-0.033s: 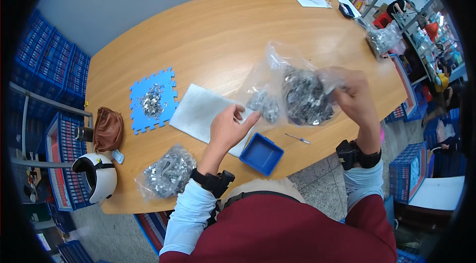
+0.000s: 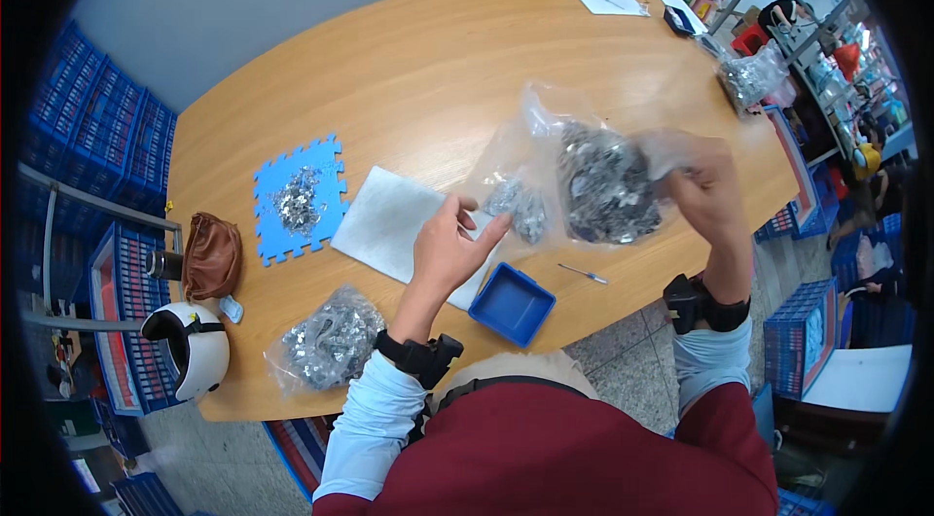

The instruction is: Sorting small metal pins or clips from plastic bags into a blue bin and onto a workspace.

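Note:
My right hand has its fingers closed on the plastic at the right side of a large clear bag full of small silvery metal pieces. Slightly blurred, this hand hides part of the bag's edge. To the left of that bag lies a smaller clear bag with fewer silvery pieces. My left hand hovers beside the smaller bag, over a white foam sheet, its thumb and fingers apart and nothing between them. Just below the left hand's thumb is a blue plastic tray.
A blue foam mat carries a pile of silvery pieces. Another filled clear bag lies near the front edge. A pen is right of the tray. A white helmet and brown pouch sit at left.
My right hand has shifted slightly right, drawing the large bag's plastic with it; the bag's contents have moved a little the same way. My left hand stays about where it was.

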Motion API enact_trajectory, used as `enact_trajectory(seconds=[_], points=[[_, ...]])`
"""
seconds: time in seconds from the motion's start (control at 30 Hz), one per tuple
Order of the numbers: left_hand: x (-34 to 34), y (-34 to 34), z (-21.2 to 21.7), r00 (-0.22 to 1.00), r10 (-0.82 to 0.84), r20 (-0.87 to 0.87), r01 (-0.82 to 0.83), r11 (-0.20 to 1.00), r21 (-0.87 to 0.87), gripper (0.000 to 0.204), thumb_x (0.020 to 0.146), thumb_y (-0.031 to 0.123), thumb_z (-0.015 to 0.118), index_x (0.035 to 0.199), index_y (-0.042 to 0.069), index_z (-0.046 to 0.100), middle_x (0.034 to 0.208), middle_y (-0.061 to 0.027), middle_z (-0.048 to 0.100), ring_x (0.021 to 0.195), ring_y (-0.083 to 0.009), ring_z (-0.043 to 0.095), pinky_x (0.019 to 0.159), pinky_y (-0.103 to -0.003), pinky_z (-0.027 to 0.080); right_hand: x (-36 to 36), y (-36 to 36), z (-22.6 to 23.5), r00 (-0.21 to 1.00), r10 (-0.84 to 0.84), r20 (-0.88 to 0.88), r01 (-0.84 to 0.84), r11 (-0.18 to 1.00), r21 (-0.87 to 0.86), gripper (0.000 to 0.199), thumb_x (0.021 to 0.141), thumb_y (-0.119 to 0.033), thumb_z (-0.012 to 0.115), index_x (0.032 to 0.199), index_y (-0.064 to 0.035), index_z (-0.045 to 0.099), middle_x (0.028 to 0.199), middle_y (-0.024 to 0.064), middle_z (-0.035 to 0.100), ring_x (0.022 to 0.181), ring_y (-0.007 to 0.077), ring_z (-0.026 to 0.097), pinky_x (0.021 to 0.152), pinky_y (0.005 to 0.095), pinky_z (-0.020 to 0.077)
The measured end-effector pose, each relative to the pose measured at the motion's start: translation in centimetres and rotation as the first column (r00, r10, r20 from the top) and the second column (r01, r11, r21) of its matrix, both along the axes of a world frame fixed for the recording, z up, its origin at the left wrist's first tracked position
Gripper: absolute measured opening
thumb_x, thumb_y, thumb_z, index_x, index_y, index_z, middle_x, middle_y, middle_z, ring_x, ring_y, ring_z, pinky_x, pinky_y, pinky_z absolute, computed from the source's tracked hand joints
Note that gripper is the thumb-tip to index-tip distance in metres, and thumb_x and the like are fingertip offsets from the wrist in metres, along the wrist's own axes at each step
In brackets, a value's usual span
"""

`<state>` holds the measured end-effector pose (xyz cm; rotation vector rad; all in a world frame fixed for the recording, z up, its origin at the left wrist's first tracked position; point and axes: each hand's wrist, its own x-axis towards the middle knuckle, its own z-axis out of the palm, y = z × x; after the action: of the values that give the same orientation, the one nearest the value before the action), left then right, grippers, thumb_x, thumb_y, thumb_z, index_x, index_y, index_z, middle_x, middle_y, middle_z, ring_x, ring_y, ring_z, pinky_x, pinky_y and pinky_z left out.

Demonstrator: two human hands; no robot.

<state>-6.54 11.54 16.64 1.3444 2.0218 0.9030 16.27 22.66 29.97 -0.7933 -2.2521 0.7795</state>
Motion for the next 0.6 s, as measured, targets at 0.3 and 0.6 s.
enact_trajectory(seconds=[0.3, 0.6], points=[[1.3, 4.3, 0.2, 0.927, 0.082, 0.366, -0.156, 0.972, 0.178, 0.071, 0.068, 0.04, 0.066, 0.116, -0.003, 0.035, 0.075, -0.0072, 0.051, 0.061, -0.0113, 0.05, 0.056, -0.024, 0.043, 3.5, 3.7, 1.7, 0.995, 0.001, -0.097, -0.002, 1.0, -0.01, 0.015, 0.079, -0.006, 0.05, 0.088, -0.0001, 0.061, 0.061, 0.0031, 0.056, 0.048, 0.0074, 0.05, 0.044, 0.0211, 0.039], [1.9, 1.8, 0.1, 0.786, 0.047, 0.616, -0.143, 0.984, 0.107, 0.029, 0.075, 0.005, 0.05, 0.103, -0.003, 0.051, 0.056, 0.0005, 0.049, 0.047, -0.0058, 0.045, 0.043, -0.02, 0.038, -3.7, 5.5, -7.9, 0.921, 0.353, 0.162, -0.331, 0.932, -0.15, 0.014, 0.069, -0.006, 0.05, 0.081, -0.001, 0.057, 0.069, 0.0174, 0.055, 0.058, 0.0302, 0.053, 0.054, 0.0353, 0.0427]])
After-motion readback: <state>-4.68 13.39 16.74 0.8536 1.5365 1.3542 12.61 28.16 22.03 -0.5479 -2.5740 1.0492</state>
